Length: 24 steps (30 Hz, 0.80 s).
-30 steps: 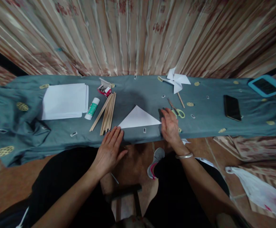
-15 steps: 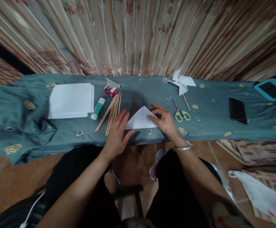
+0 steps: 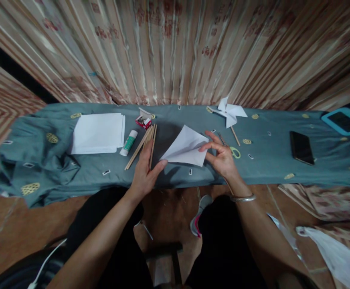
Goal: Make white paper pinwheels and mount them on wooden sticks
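Note:
A creased white sheet of paper (image 3: 187,146) is partly unfolded, its halves apart along a fold. My right hand (image 3: 221,156) pinches its right side between thumb and fingers. At the paper's left tip is my left hand (image 3: 144,170), thumb spread away from outstretched fingers; the thumb tip meets or nearly meets the corner. Those fingers lie beside several wooden sticks (image 3: 138,148) and hide part of them. Just beyond my right hand are green-handled scissors (image 3: 235,152), partly covered by it.
A paper pinwheel (image 3: 230,111) on a stick lies at the back. To the left are a glue stick (image 3: 128,143), an open red box of pins (image 3: 144,120) and a paper stack (image 3: 98,132). A phone (image 3: 301,147) and a blue-framed tablet (image 3: 344,121) lie right.
The folded paper triangle has opened up, its right side raised by my right hand. My left hand has slid left, off the paper's face. The whole view has shifted slightly.

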{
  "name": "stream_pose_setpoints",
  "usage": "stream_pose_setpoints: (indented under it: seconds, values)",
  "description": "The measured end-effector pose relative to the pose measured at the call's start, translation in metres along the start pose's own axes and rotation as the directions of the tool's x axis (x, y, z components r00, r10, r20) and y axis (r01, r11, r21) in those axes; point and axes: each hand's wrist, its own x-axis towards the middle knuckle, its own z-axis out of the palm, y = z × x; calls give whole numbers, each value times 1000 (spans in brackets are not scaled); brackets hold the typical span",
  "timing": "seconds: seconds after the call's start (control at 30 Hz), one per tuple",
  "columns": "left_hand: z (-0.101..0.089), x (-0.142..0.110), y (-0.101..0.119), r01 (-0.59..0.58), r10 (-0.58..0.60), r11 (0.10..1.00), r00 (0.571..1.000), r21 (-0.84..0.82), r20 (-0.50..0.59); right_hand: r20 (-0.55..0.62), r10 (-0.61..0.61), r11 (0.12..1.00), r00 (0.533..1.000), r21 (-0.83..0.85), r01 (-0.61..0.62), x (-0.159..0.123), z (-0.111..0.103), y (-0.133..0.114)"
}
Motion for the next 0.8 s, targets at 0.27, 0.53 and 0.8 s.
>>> stream_pose_setpoints:
  seconds: [0.27, 0.53, 0.8]
  values:
    - [4, 49, 20, 297, -226, 921, 935, -254, 274, 7, -74, 996, 997, 45, 74, 2, -1, -9]
    - [29, 53, 9, 641, -476, 587, 767, -495, 430, -21, -24, 991, 999, 128, 26, 2, -9, -9]
    - [32, 73, 4, 566, -514, 620, 816, -542, 265, -20, -44, 999, 999, -17, 44, 9, -25, 9]
